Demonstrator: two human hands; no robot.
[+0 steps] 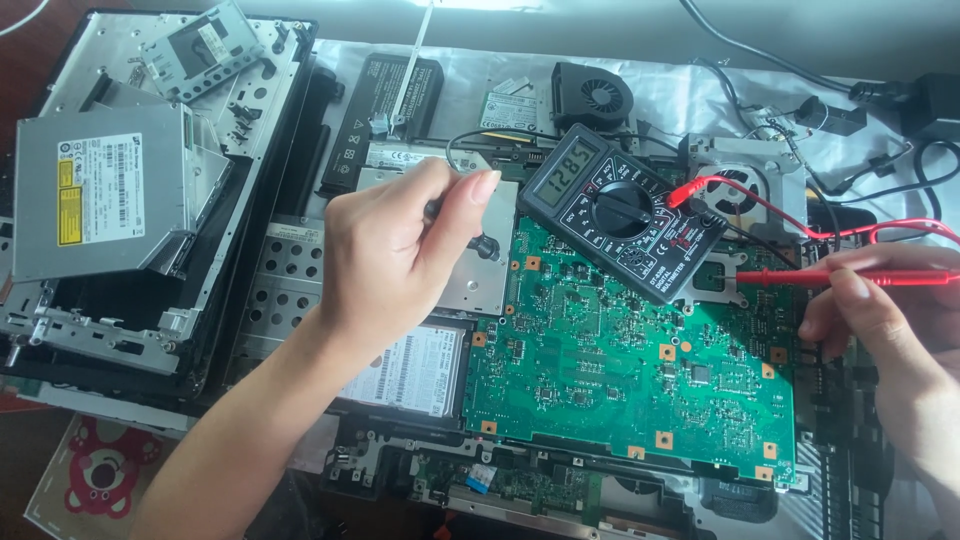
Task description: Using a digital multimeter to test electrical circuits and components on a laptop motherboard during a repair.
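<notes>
A green laptop motherboard (pixel 620 350) lies in the middle of the bench. A black digital multimeter (pixel 620 210) rests tilted on its upper edge, display lit. My left hand (pixel 400 250) pinches a black test probe (pixel 485 245) whose tip points down near the board's upper left corner. My right hand (pixel 880 310) holds a red test probe (pixel 800 277) that points left toward the board's upper right area. Red leads (pixel 780 205) loop from the meter to that probe.
An optical drive (pixel 100 190) sits on a dismantled laptop case (pixel 250 130) at left. A hard drive (pixel 415 370) lies under my left wrist. A black battery (pixel 385 100), cooling fan (pixel 595 95), heatsink fan (pixel 745 180) and black cables (pixel 900 110) lie along the back.
</notes>
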